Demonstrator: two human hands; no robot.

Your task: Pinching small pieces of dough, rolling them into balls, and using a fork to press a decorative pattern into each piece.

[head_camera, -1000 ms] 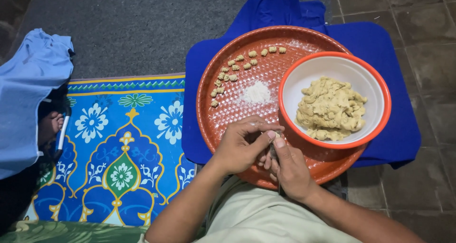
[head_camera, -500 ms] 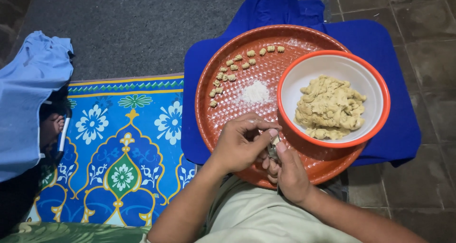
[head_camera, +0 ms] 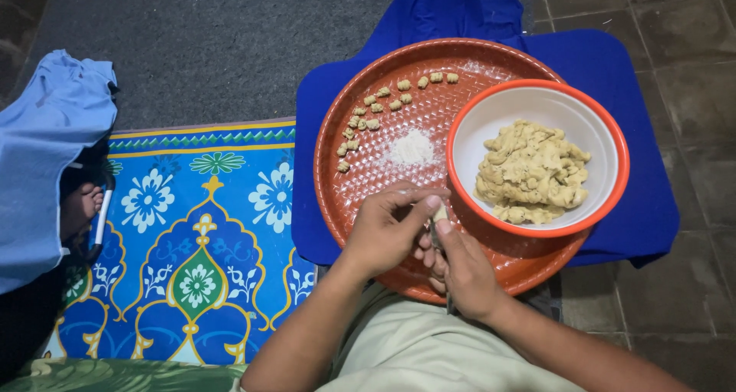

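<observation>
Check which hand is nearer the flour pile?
Left. The left hand sits just below the flour pile on the tray; the right hand is lower and further right, at the tray's near edge.

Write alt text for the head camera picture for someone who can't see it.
Two hands, left hand and right hand, pinch a small bit of dough over a round red tray. The tray holds rows of small dough pieces, a flour pile and a white bowl of dough, beside a blue patterned mat.
</observation>
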